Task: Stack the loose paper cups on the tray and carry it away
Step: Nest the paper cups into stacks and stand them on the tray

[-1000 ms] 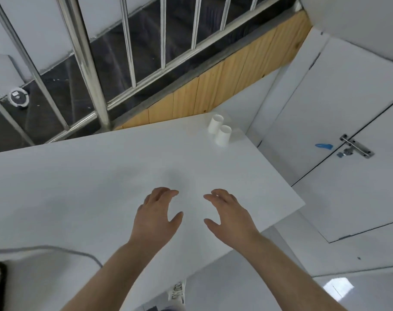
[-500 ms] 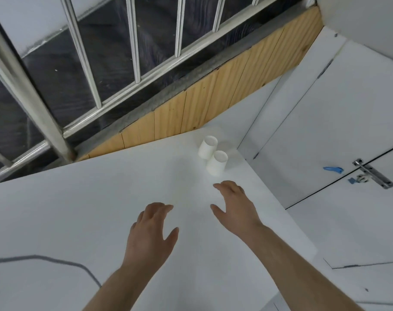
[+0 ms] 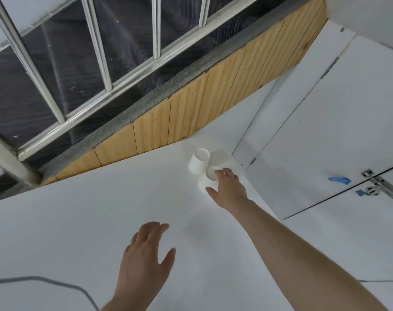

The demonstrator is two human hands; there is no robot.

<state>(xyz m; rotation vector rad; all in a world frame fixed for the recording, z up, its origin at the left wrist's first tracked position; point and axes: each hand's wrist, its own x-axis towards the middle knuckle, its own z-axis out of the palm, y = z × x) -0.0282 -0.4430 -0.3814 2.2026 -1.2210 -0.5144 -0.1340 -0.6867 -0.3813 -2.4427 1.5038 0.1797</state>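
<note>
Two paper cups stand upright and touching at the far right corner of the worktop [image 3: 83, 212]. The near cup [image 3: 205, 179] is met by the right hand [image 3: 228, 187], its grip spread wide around the cup's side, not yet closed. The far cup [image 3: 197, 162] lies just beyond. The left hand [image 3: 146, 252] hovers relaxed, well short. No tray is seen.

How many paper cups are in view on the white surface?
2. The far cup stands at the corner; the near cup beside it is at the right hand, partly hidden. No others show.
</note>
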